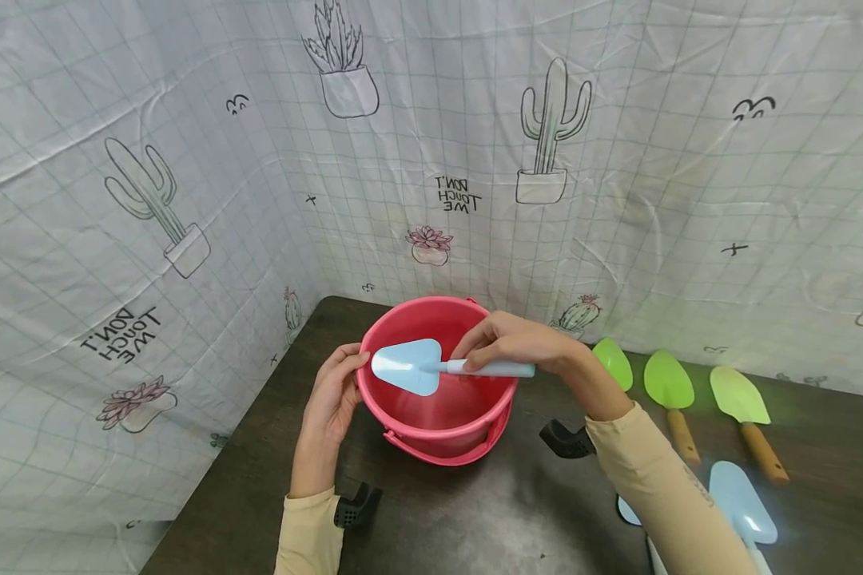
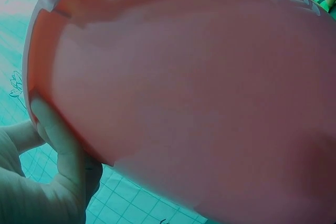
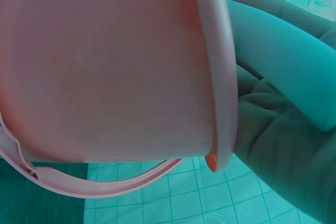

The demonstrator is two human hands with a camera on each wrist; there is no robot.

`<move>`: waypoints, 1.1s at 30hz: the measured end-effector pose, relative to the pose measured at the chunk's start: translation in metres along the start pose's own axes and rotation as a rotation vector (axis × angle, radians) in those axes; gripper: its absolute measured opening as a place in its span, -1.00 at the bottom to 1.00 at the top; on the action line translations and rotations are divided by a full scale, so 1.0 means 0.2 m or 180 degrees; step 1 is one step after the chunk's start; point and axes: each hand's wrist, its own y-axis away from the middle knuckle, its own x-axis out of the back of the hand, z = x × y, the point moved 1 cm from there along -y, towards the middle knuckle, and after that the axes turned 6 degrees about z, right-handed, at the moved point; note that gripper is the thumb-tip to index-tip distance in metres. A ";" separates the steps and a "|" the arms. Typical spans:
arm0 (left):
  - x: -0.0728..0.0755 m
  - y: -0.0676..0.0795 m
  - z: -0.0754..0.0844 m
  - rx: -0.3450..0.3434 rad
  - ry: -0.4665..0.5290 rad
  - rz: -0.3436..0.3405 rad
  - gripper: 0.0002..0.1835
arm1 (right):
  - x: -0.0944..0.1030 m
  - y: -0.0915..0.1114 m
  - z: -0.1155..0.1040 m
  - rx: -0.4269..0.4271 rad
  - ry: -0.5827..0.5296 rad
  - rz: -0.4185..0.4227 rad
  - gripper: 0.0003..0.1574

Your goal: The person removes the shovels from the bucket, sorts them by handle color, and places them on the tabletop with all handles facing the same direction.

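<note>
A red bucket (image 1: 439,434) stands on the dark table, its handle hanging down at the front. At the bucket's left rim my left hand (image 1: 333,391) grips the edge; the left wrist view has the thumb against the bucket wall (image 2: 184,103). Above the bucket's mouth, my right hand (image 1: 507,343) holds a light blue trowel (image 1: 408,366) by its handle, blade pointing left. In the right wrist view the trowel's handle (image 3: 289,61) lies across the palm, and the bucket's rim hides part of the fingers.
Right of the bucket lie several green trowels (image 1: 669,379), two with wooden handles in plain sight. Another light blue trowel (image 1: 741,499) rests nearer, by the right sleeve, which partly covers further tools. Patterned cloth (image 1: 431,144) hangs behind and left of the table (image 1: 431,519).
</note>
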 end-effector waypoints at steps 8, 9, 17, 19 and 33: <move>0.00 0.00 -0.01 -0.0023 0.0056 0.0006 -0.84 | 0.02 0.03 0.01 0.0018 -0.0132 0.0055 -0.66; 0.00 0.00 -0.01 -0.0027 0.0056 0.0007 -0.85 | 0.03 0.04 0.02 0.0013 -0.0217 0.0067 -0.65; 0.00 0.00 -0.01 -0.0033 0.0102 -0.0033 -0.87 | 0.04 0.08 0.06 -0.0112 -0.1309 0.0305 -0.69; 0.01 0.00 -0.01 -0.0033 0.0083 -0.0032 -0.85 | 0.05 0.09 0.07 -0.0122 -0.1575 0.0338 -0.69; 0.01 0.00 -0.02 -0.0041 0.0075 -0.0038 -0.85 | 0.08 0.17 0.11 -0.0064 -0.2209 0.0602 -0.64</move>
